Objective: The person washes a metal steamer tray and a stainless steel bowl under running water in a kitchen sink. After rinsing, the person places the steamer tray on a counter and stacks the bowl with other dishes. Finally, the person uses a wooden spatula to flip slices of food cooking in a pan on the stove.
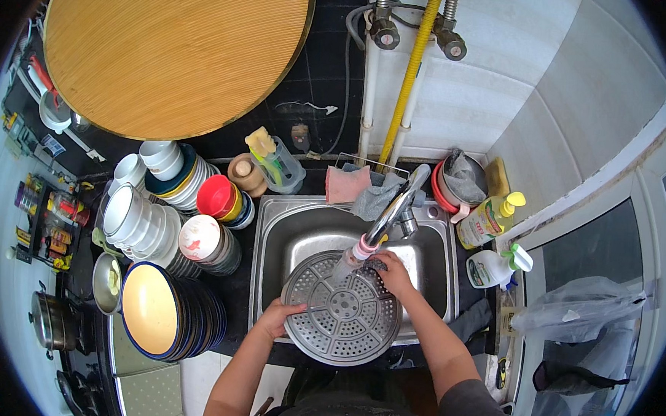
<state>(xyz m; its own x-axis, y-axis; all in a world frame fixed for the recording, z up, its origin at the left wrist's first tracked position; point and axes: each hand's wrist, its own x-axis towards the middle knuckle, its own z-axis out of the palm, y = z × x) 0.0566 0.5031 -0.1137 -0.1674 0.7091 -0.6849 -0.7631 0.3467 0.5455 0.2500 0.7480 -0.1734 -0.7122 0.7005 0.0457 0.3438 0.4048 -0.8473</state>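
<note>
A round perforated metal steamer rack (343,305) is held tilted over the near part of the stainless-steel sink (309,229). My left hand (278,318) grips its left rim, thumb on the upper face. At the upper right of the rack, my right hand (393,276) presses a dark scouring pad (375,264) on the perforated face; the fingers partly cover the pad. Water runs from the chrome faucet (391,214), through its pink-ringed nozzle (361,247), onto the rack beside my right hand.
Left of the sink stand stacked bowls (150,309), white bowls (138,219) and a red bowl (215,196). Cloths (348,185) hang at the sink's back edge. To the right are a yellow pump bottle (485,220) and a white spray bottle (488,269).
</note>
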